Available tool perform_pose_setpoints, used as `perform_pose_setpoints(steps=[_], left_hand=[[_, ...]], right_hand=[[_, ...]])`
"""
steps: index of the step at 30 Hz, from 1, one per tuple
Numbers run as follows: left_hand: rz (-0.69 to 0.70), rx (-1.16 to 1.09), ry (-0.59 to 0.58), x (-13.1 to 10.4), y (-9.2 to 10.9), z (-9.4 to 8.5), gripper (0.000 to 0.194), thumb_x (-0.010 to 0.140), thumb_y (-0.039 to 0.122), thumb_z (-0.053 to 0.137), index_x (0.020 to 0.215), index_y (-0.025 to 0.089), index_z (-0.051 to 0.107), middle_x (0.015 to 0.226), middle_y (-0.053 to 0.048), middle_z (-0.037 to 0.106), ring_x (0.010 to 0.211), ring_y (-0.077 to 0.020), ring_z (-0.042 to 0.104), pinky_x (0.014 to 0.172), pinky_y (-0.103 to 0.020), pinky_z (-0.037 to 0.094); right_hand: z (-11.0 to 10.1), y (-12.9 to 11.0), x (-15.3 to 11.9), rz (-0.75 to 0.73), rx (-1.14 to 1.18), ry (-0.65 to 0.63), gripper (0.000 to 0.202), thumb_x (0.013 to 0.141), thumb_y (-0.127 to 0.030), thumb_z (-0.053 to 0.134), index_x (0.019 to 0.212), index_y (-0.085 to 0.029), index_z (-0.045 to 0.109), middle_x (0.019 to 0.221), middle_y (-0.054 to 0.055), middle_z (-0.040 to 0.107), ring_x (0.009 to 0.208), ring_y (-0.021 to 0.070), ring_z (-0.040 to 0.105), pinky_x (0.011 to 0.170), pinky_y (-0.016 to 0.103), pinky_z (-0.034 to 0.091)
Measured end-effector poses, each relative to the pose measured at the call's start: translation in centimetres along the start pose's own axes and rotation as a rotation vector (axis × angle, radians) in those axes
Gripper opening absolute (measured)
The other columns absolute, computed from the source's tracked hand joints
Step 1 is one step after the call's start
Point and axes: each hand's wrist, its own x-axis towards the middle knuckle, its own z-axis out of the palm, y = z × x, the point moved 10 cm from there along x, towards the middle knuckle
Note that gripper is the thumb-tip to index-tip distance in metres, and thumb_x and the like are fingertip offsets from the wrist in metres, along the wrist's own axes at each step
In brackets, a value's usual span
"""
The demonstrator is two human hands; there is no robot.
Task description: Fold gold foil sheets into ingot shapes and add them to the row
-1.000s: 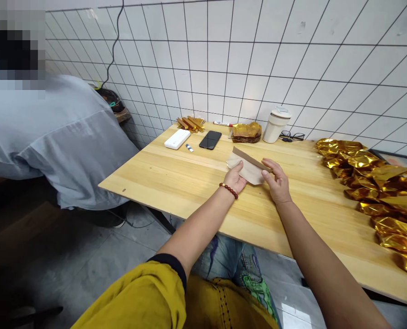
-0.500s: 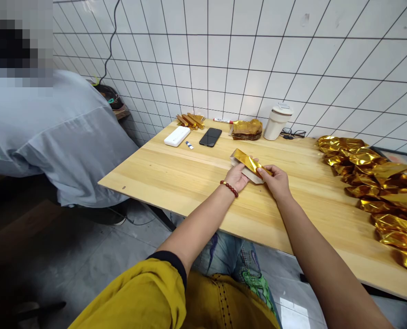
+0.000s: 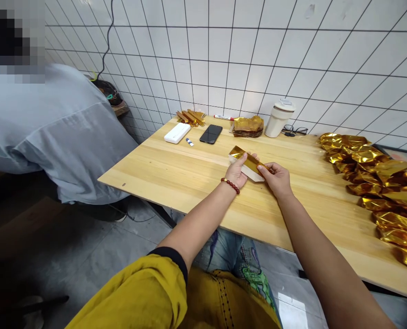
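Note:
Between my two hands, over the wooden table, is a folded strip of gold foil paper (image 3: 252,163) with a pale underside turned partly outward. My left hand (image 3: 237,172), with a dark red bead bracelet (image 3: 230,185) at the wrist, holds the strip near its left half, the thumb on top of the gold face. My right hand (image 3: 278,178) pinches the strip's right end between thumb and fingers. Some of the left fingers are hidden beneath the paper.
Shiny folded gold foil pieces (image 3: 388,192) line the table's right side. Toward the wall lie a stack of gold paper (image 3: 247,126), gold strips (image 3: 191,117), a phone (image 3: 211,134), a white power bank (image 3: 177,133), a cup (image 3: 279,119) and glasses (image 3: 295,130). A person (image 3: 69,132) sits at left.
My left thumb has come over onto the top of the gold strip, and the foil lies flatter. My right hand stays at its right end. The view has shifted slightly.

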Motion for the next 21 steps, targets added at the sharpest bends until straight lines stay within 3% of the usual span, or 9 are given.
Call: perform_pose_setpoints(steps=[5,9,16,21], left_hand=[[0.010,-0.035,-0.004,0.5,0.6,-0.1,0.023,0.090,0.035,0.059,0.082,0.014,0.064,0.079,-0.008,0.072,0.086,-0.0206,0.070,0.095,-0.040,0.050],[0.033,-0.073,0.060,0.8,1.4,-1.0,0.019,0.090,0.029,0.059,0.079,0.015,0.063,0.078,-0.006,0.071,0.087,-0.0195,0.070,0.096,-0.038,0.049],[0.048,-0.086,0.035,0.9,1.8,-0.8,0.021,0.091,0.028,0.058,0.076,0.014,0.063,0.082,-0.007,0.071,0.094,-0.0204,0.069,0.099,-0.038,0.048],[0.076,-0.098,0.106,0.6,2.5,-1.5,0.020,0.090,0.033,0.061,0.080,0.016,0.063,0.087,-0.006,0.072,0.098,-0.0204,0.068,0.099,-0.039,0.048]], right_hand=[[0.0,-0.4,0.0,-0.022,-0.024,-0.004,0.035,0.063,-0.050,0.080,0.070,-0.019,0.066,0.062,-0.001,0.064,0.054,0.0119,0.054,0.054,0.025,0.044],[0.2,-0.5,0.0,-0.034,-0.038,-0.036,0.035,0.067,-0.052,0.075,0.071,-0.019,0.066,0.061,-0.001,0.063,0.053,0.0119,0.052,0.052,0.025,0.042],[0.5,-0.4,0.1,-0.047,-0.032,-0.060,0.034,0.069,-0.053,0.073,0.076,-0.019,0.067,0.063,-0.002,0.063,0.054,0.0114,0.052,0.051,0.023,0.042],[1.3,0.3,-0.1,0.044,-0.007,-0.148,0.038,0.066,-0.053,0.076,0.081,-0.019,0.070,0.061,-0.001,0.065,0.047,0.0099,0.051,0.046,0.023,0.042]])
